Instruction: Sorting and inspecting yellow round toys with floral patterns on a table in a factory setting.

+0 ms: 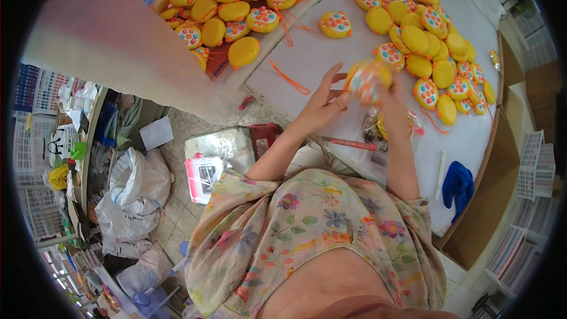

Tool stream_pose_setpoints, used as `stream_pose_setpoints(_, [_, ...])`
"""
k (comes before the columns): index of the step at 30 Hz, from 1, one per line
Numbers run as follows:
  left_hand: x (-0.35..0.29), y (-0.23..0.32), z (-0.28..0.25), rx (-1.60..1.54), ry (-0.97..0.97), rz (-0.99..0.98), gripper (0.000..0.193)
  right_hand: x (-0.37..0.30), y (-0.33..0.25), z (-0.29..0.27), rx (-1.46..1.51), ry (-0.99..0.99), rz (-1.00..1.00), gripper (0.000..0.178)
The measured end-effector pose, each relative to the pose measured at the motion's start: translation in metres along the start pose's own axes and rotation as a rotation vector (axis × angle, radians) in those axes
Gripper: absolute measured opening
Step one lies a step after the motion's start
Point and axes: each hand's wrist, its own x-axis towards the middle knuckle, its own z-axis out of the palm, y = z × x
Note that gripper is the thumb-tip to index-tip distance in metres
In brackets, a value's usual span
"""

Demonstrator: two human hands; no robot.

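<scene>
A rounded yellow toy (367, 84), its white face studded with red, orange and blue dots, is held up in the right hand (393, 103), its dotted side showing and its outline softened by blur. It sits above the white tabletop (295, 53), just beside the spread fingers of the left hand (323, 101); whether those fingers touch its edge cannot be told.

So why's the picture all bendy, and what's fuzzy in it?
In the head view, the right edge of the white table bows, probably from the fisheye lens; in the head view, the held toy and the right hand look smeared, probably motion blur, while the left hand looks clearer.
</scene>
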Motion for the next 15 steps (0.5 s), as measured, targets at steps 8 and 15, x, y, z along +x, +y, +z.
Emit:
stream_pose_setpoints(8, [-0.003,-0.006,-0.004,0.155,0.124,0.007,0.061,-0.055,-0.097,-0.019,-0.304,0.421,-1.066,0.044])
stream_pose_setpoints(15, [-0.005,-0.001,0.009,0.218,0.046,-0.002,0.050,-0.144,-0.167,0.001,0.141,-0.017,-1.621,0.033])
